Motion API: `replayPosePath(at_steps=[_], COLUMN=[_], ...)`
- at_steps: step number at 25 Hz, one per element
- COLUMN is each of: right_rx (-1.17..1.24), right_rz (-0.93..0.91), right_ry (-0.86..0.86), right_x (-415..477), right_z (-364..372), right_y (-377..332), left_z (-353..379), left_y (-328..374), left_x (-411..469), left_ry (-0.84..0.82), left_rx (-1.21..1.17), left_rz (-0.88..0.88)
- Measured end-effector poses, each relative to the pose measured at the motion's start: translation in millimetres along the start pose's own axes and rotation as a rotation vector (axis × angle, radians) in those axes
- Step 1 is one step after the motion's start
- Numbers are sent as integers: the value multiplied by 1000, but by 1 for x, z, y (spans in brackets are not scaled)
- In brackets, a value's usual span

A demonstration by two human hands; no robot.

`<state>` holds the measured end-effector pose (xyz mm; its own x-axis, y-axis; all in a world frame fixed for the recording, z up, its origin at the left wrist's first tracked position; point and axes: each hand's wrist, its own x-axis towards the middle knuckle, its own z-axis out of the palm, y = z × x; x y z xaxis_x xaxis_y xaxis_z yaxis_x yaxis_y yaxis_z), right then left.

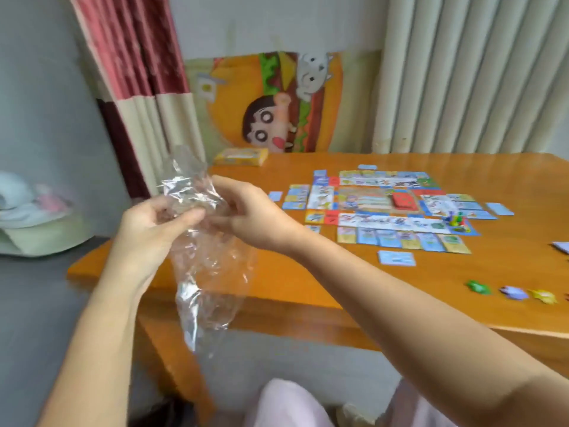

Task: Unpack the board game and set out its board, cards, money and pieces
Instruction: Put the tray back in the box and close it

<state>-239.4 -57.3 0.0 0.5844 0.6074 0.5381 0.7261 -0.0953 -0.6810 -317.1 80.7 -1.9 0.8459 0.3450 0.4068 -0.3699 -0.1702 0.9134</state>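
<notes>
Together the left hand (154, 229) and right hand (255, 217) grip a crumpled clear plastic bag (209, 288).

Left hand (147, 229): showing bare.
Right hand (255, 217): showing bare.
Forearms (385, 288): running unsleeved to the frame edge.
Trousers (286, 405): showing pale pink, wrinkling softly over both knees.
</notes>
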Motion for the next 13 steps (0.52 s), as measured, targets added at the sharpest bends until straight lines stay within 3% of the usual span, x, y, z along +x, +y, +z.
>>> replayPosePath(at_steps=[3,6,13], right_rx=[270,347,275], right_rz=[93,203,341], right_ry=[-189,-275,-386], right_x=[4,-6,-20], right_z=[52,100,221], right_y=[17,25,60], left_z=[-57,-94,-176], left_y=[-28,-53,-124], left_x=[-15,-36,-66], left_ry=[-22,-77,222], left_rx=[69,218,372], left_rz=[-96,-189,-399])
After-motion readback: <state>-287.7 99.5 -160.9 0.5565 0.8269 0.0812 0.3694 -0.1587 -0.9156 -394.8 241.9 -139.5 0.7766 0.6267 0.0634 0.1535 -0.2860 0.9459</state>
